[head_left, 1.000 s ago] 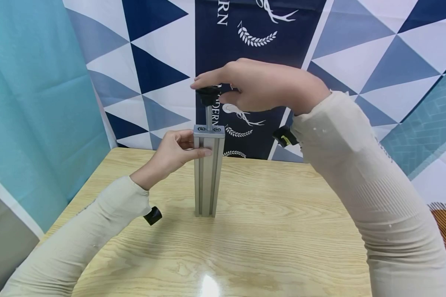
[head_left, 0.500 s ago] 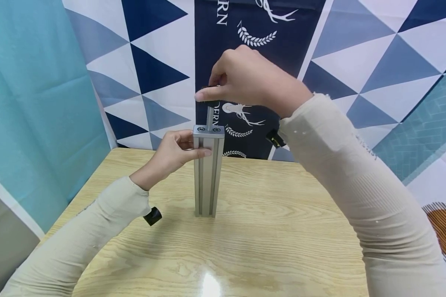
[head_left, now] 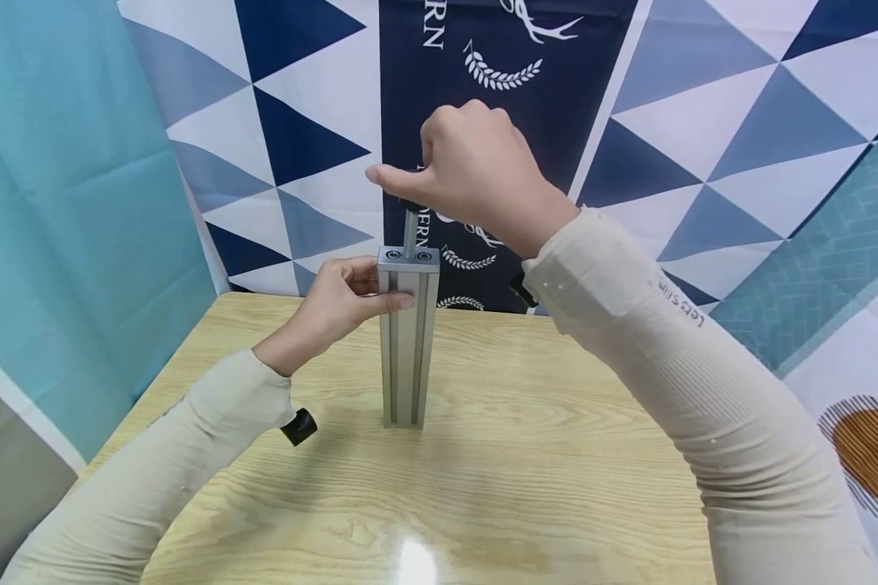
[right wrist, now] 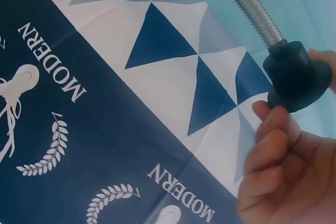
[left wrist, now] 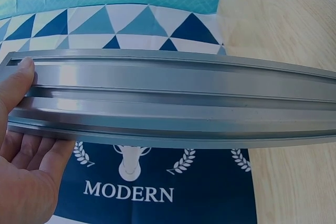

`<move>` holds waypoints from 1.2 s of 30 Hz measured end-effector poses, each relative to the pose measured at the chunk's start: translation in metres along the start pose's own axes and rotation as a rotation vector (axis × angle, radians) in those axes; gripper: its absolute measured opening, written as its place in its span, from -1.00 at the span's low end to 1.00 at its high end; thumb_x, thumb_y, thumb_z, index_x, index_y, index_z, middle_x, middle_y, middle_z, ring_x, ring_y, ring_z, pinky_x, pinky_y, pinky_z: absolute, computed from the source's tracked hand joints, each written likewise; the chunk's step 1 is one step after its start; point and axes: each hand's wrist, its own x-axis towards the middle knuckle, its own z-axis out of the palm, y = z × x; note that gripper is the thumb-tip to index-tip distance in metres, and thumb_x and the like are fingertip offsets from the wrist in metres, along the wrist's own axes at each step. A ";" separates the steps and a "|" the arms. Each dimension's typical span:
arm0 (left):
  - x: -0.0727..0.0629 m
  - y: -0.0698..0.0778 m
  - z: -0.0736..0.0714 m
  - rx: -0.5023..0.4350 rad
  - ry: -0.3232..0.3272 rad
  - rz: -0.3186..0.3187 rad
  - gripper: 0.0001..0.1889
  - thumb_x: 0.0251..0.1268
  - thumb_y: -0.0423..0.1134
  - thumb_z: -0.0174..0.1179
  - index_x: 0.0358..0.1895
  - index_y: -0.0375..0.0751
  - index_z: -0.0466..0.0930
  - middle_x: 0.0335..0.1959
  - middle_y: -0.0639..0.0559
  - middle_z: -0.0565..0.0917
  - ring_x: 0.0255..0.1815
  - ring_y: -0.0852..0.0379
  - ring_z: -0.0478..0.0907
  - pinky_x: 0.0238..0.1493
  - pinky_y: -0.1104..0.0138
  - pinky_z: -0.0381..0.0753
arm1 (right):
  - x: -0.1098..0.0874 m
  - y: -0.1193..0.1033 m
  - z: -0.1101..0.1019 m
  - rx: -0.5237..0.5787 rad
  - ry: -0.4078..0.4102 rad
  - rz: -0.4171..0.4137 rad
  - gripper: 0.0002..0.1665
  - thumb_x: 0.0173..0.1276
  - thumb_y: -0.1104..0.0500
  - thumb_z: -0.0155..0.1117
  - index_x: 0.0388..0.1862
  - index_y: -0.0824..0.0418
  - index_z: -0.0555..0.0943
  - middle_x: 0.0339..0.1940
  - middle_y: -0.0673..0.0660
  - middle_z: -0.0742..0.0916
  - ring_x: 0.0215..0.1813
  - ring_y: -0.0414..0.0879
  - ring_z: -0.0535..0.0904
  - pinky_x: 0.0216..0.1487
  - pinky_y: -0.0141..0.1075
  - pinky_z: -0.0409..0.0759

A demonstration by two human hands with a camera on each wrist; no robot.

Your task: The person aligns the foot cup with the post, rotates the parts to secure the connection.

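Note:
A silver aluminium profile (head_left: 406, 349) with long grooves stands upright on the wooden table. Bolted across its top is a metal end plate (head_left: 410, 262), from which a threaded rod (right wrist: 252, 11) rises. The rod carries a black levelling foot (right wrist: 292, 73), mostly covered by a hand in the head view. Just below the plate, my left hand (head_left: 336, 302) grips the profile, thumb in front and fingers behind. My right hand (head_left: 475, 166) is over the levelling foot. In the right wrist view its curled fingers touch one side of the foot, and the thumb is partly visible on the other side.
The wooden table (head_left: 541, 455) extends around the profile's base. Behind it hangs a patterned cloth (head_left: 315, 106) with triangles and dark panels. A teal curtain (head_left: 80, 203) borders the left side. Dark wrist cameras (head_left: 300, 426) stick out below the sleeves.
My right hand went from lying over the levelling foot with fingers extended to curled fingers at it, then turned, its thumb swinging up and left. My left hand keeps its grip on the profile.

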 end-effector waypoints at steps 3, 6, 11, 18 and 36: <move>0.001 0.000 -0.001 0.004 0.001 -0.007 -0.54 0.04 -0.14 0.45 0.08 -0.06 0.64 -0.17 0.03 0.73 -0.12 0.11 0.65 -0.02 0.23 0.57 | -0.001 -0.001 -0.004 -0.027 -0.049 0.006 -0.17 0.19 -0.56 -0.05 -0.69 0.16 0.44 -0.75 0.00 0.40 -0.63 -0.08 0.41 -0.60 -0.32 0.31; 0.001 0.000 -0.001 0.003 0.002 -0.008 -0.53 0.04 -0.15 0.45 0.09 -0.06 0.64 -0.16 0.03 0.73 -0.12 0.11 0.65 -0.01 0.24 0.57 | -0.001 0.000 -0.013 -0.008 -0.174 -0.034 -0.15 0.24 -0.56 -0.15 -0.35 0.16 0.64 -0.56 0.03 0.55 -0.46 -0.06 0.52 -0.39 -0.25 0.46; 0.002 0.000 -0.001 -0.007 0.002 -0.002 -0.54 0.05 -0.17 0.45 0.08 -0.09 0.64 -0.17 0.01 0.74 -0.15 0.10 0.65 -0.04 0.26 0.57 | 0.005 0.012 -0.030 0.080 -0.481 -0.229 -0.27 0.48 -0.30 -0.22 0.49 0.00 0.23 0.31 0.09 0.49 0.24 0.00 0.45 0.28 -0.01 0.34; 0.002 0.001 -0.001 -0.023 -0.004 -0.004 -0.55 0.05 -0.17 0.45 0.07 -0.10 0.65 -0.17 0.01 0.74 -0.15 0.10 0.65 -0.05 0.28 0.57 | 0.010 0.023 -0.036 0.136 -0.597 -0.466 -0.32 0.48 0.34 -0.04 0.50 -0.10 0.21 0.50 -0.06 0.27 0.48 -0.09 0.16 0.33 -0.11 0.33; 0.001 0.001 -0.002 -0.016 0.006 -0.009 -0.55 0.04 -0.19 0.45 0.07 -0.10 0.65 -0.19 0.01 0.74 -0.16 0.10 0.65 -0.04 0.27 0.57 | 0.007 0.001 -0.010 0.033 -0.163 -0.087 -0.26 0.11 -0.50 0.16 -0.62 0.17 0.58 -0.74 0.02 0.47 -0.59 -0.08 0.46 -0.49 -0.31 0.42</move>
